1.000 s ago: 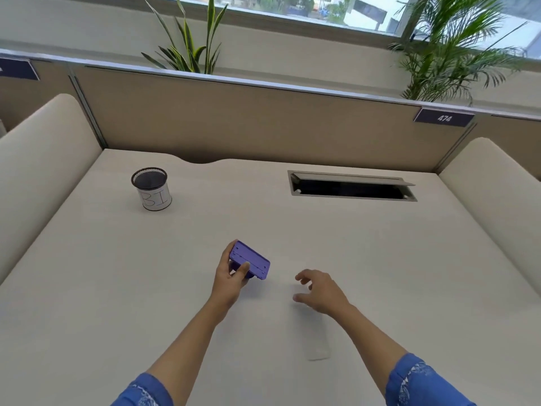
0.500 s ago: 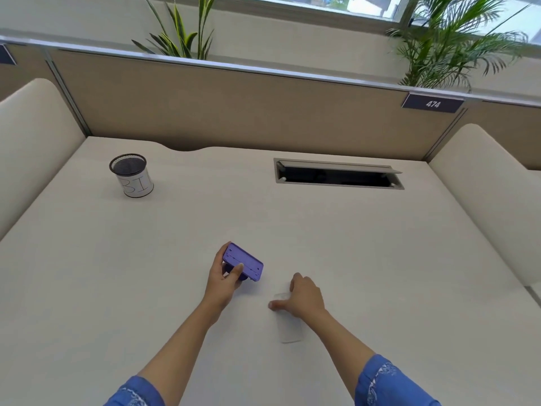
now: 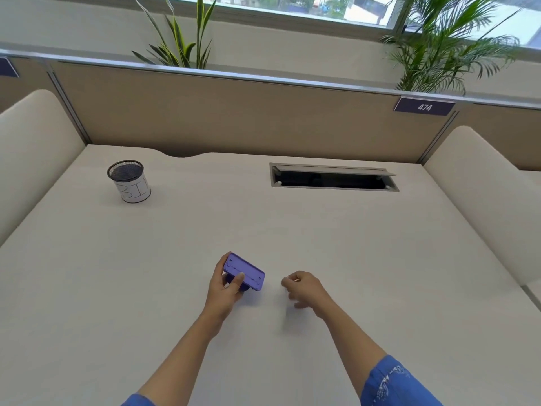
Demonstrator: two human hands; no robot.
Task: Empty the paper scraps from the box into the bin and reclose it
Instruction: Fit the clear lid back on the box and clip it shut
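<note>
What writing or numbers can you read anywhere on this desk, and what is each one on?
"474": white digits on the dark nameplate fixed to the partition at the far right.
"BI", followed by a partly hidden letter: handwritten on the white wrap of the mesh cup at the far left of the desk.
The dark plate at the left edge: cut off, nothing legible.
The purple box in the left hand: no text visible.

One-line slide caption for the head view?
Left hand grips purple box on desk; right hand beside it; mesh bin far left.
</note>
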